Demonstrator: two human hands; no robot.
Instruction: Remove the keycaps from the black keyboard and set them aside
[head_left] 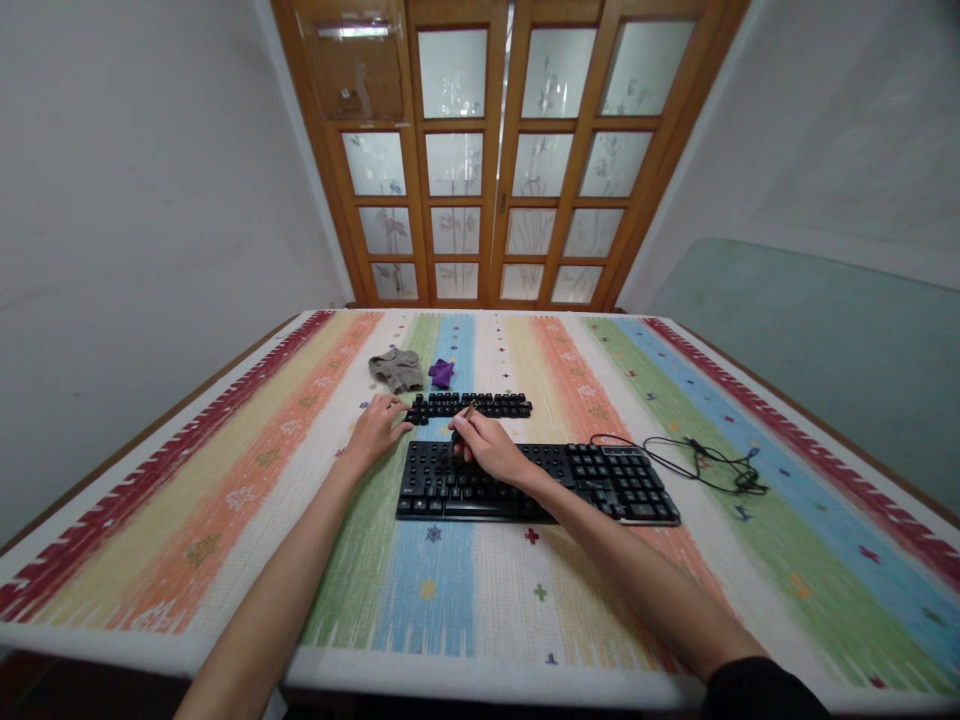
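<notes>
A black computer keyboard (517, 508) lies on the table in front of me, with many keycaps off its upper left part and bare switches showing. My right hand (484, 445) is over that part, closed in a pen-like grip on a slim brown-and-black tool (469, 411); most of the tool is hidden by my fingers. Behind the keyboard, loose black keycaps (487, 404) stand lined up in rows. At the left end of these rows rests my left hand (376, 428), its fingers stretched out and apart, the tips at or touching the end keycaps.
Beyond the keycaps lie a crumpled grey cloth (396, 370) and a small purple cloth (442, 373). The keyboard's black cable (701, 460) is looped on the right. A striped, patterned cloth (345, 590) covers the table. Wooden glass-paned doors (499, 215) stand past the far edge.
</notes>
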